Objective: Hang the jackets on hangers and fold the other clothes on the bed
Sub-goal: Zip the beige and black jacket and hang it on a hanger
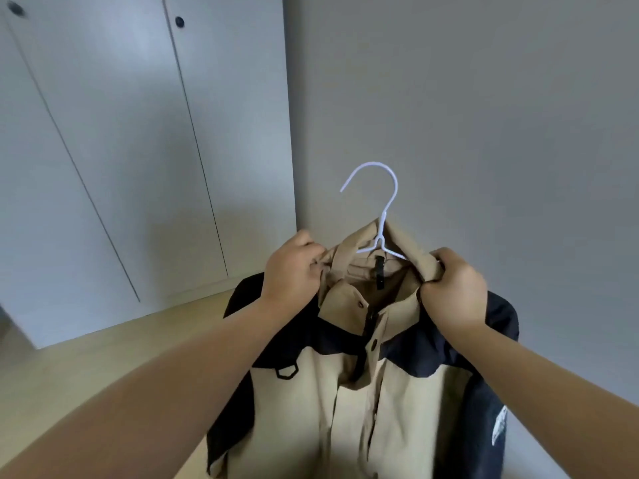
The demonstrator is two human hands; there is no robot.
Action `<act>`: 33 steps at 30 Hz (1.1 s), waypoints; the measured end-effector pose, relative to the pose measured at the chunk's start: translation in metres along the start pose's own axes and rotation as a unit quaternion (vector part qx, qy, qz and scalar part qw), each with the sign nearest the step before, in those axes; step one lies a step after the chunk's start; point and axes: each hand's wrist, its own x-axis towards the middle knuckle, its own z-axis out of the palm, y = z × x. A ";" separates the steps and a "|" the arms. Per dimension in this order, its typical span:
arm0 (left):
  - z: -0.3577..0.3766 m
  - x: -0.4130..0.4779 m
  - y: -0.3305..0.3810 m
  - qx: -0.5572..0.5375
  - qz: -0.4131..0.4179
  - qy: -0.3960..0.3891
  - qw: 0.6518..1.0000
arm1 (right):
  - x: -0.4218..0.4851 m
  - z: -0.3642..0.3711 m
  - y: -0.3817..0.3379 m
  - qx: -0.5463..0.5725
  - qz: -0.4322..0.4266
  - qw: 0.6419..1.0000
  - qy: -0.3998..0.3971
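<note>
Cupboard doors (103, 150), pale grey, shut, well left of the jacket and behind it. Dark round knob (179, 22) high on one door. Light wood floor (86, 368) below the doors, left of the jacket.

Left hand (294, 267): at the jacket's collar, left side. Fingers curled tight, pinching a fold of tan collar cloth. Nothing else in it.

Jacket (363, 392): tan body, dark navy shoulders and sleeves, front placket facing the camera. Held up in the air between both hands, hanging down from the collar. Bottom hem out of frame.

Hanger (377, 188): thin white wire. Hook sticks up out of the jacket's neck opening, free, hooked on nothing. Its arms run down inside the collar; whether they sit properly in both shoulders is hidden by cloth.

Right hand (453, 288): at the collar, right side. Fingers closed in a fist round bunched collar cloth. The hanger's arm ends at this hand; whether the hand also grips it I cannot tell.

Plain grey wall (484, 115) behind and right of the jacket.

Progress, as a judgement: the hanger is in this jacket and the collar is being settled, so the step is near done. Left: hook it on a rail, none in view. Bed and other clothes are not in view, so folding status is unknown.
</note>
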 end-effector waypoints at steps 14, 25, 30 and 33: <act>-0.215 0.204 0.028 -0.237 -0.241 -0.055 0.940 | 0.123 -0.028 -0.277 0.017 0.135 0.965 -0.222; -0.337 0.281 -0.021 -0.551 -0.462 0.049 0.693 | 0.144 0.024 -0.402 0.084 0.152 0.903 -0.392; -0.342 0.285 -0.076 -0.544 -0.511 0.052 0.664 | 0.128 0.083 -0.422 0.073 0.150 0.862 -0.478; -0.346 0.295 -0.121 -0.492 -0.523 0.049 0.694 | 0.139 0.119 -0.442 0.076 0.127 0.829 -0.539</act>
